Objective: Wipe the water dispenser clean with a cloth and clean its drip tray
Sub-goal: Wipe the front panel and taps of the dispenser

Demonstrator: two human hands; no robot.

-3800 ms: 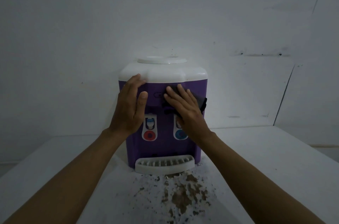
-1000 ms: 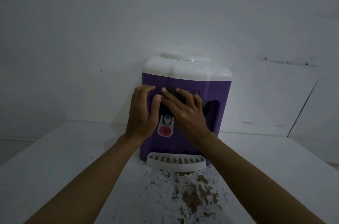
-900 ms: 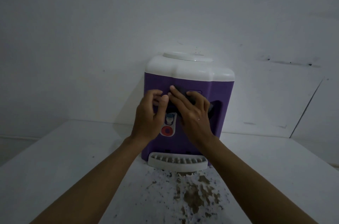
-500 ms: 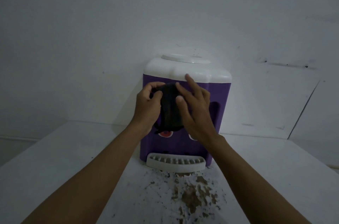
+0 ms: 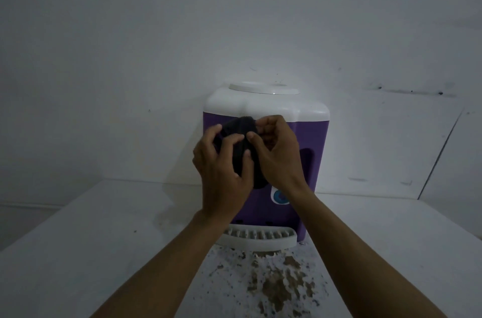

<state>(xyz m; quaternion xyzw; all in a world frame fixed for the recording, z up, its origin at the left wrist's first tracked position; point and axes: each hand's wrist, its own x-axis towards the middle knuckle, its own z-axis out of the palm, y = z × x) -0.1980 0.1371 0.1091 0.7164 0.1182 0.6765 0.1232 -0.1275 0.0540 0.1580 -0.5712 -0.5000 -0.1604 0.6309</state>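
Half a second before, the right hand (image 5: 279, 153) lay flat; now both hands pinched one dark cloth (image 5: 238, 126) — bunched higher, before the purple water dispenser (image 5: 313, 135) on the white table (image 5: 104, 239). The left hand (image 5: 221, 174) curled around its fold. One drip tray (image 5: 260, 239) and one blue tap (image 5: 280, 196) showed — the red one was hidden.

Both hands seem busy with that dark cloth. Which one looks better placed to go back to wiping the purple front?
Probably the right hand. It pinches the cloth's upper edge close to the unwiped right side of the dispenser; the left hand grips the cloth from below.
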